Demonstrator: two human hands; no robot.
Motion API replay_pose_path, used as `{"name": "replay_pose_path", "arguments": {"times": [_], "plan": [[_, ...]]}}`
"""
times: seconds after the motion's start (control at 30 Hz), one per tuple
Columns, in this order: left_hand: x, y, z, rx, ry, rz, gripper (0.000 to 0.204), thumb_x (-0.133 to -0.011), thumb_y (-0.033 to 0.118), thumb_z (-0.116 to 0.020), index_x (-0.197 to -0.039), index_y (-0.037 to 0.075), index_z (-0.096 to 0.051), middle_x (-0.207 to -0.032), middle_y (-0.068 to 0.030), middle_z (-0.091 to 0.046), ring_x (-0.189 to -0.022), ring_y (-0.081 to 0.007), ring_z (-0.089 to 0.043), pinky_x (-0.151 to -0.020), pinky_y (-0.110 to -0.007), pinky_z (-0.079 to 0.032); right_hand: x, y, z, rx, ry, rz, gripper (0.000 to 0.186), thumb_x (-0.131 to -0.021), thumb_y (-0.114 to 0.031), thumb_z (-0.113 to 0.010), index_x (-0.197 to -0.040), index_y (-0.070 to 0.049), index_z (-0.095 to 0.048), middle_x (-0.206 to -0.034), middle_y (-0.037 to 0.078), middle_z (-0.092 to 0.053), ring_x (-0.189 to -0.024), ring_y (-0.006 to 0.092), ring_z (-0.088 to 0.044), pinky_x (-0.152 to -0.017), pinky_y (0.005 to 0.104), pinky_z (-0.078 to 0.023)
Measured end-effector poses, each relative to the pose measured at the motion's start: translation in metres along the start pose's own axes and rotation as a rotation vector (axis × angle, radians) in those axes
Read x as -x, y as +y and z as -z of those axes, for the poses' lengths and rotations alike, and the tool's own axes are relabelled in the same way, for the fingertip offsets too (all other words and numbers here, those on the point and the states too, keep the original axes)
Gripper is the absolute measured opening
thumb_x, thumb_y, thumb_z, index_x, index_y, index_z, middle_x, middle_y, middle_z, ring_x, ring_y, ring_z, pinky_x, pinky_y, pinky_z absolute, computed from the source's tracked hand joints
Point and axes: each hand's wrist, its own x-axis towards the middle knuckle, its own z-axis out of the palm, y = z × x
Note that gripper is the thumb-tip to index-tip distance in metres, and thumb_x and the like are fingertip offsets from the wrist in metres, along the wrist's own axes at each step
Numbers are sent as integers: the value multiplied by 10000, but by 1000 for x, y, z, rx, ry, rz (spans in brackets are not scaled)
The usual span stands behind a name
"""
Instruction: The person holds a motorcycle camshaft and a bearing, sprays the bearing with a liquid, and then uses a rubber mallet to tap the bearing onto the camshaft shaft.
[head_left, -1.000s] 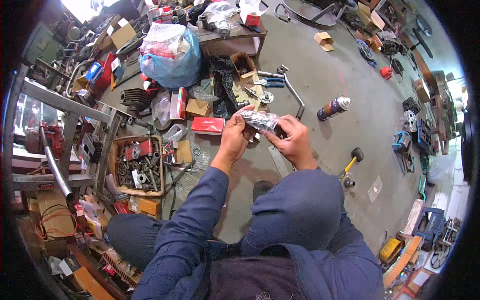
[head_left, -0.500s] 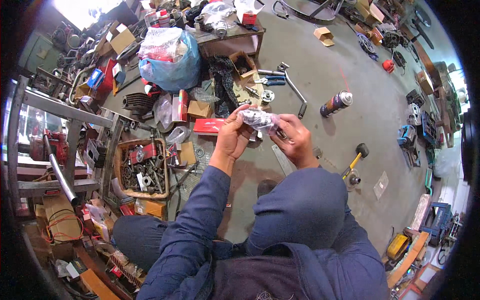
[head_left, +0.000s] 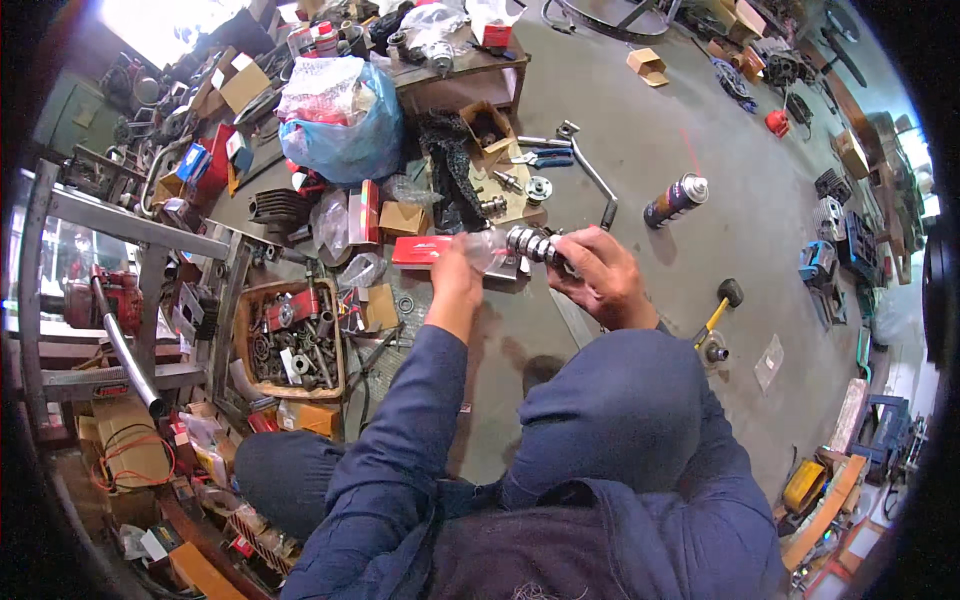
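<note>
In my right hand [head_left: 603, 277] is a shiny metal camshaft [head_left: 530, 243], its lobed end pointing left and its other end hidden by my fingers. My left hand [head_left: 457, 270] is closed around a clear plastic bag [head_left: 484, 248], which lies against the camshaft's left end. Beyond my left hand is a flat red box [head_left: 420, 251] on the floor. Past the camshaft, small metal parts [head_left: 507, 180] and a round flanged part [head_left: 538, 188] rest on a piece of cardboard.
A spray can [head_left: 676, 201] stands to the right, with a yellow-handled mallet [head_left: 722, 311] nearer me. Blue-handled pliers [head_left: 545, 158] and a bent metal lever [head_left: 592, 172] lie ahead. At left are a basin of metal parts [head_left: 338, 375], a blue bag [head_left: 345, 145] and a metal frame [head_left: 140, 232].
The camshaft, wrapped in the plastic bag half a second ago, now shows bare metal. My left hand has drawn the bag left while my right hand keeps the camshaft.
</note>
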Motion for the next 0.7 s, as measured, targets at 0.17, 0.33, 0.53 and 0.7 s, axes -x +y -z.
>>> {"name": "replay_pose_path", "arguments": {"times": [0.17,0.33,0.53,0.7], "plan": [[-8,-39,38,-499,152,69,232,-992,210,-522,-974,41,-680,-787,-44,-647,-558,-149,-568,-512,-310,-468,-21,-8,20,53,-18,-35,481,-653,-21,-845,-1093,-27,-650,-979,112,-648,-833,283,-672,-718,367,-561],[9,-66,35,-767,141,-69,269,-882,84,-539,-1081,22,-710,-822,-74,-686,-608,-156,-613,-567,-305,-496,-40,-10,29,134,34,-29,385,-686,-22,-807,-1034,-36,-644,-957,109,-634,-831,291,-657,-715,360,-552],[8,-67,34,-1125,69,-46,374,-803,85,-605,-1152,-4,-706,-1006,-208,-729,-839,-242,-719,-728,-356,-550,-52,-14,45,172,45,-48,375,-704,-22,-786,-1048,-40,-637,-951,101,-628,-847,294,-652,-747,377,-546],[2,-45,68,-1470,42,-155,483,-769,215,-685,-1195,-12,-680,-1116,-254,-698,-1050,-340,-687,-896,-365,-526,-65,-21,38,107,44,1,423,-697,-73,-797,-1074,-33,-610,-1005,125,-618,-893,323,-638,-791,410,-536]]}}
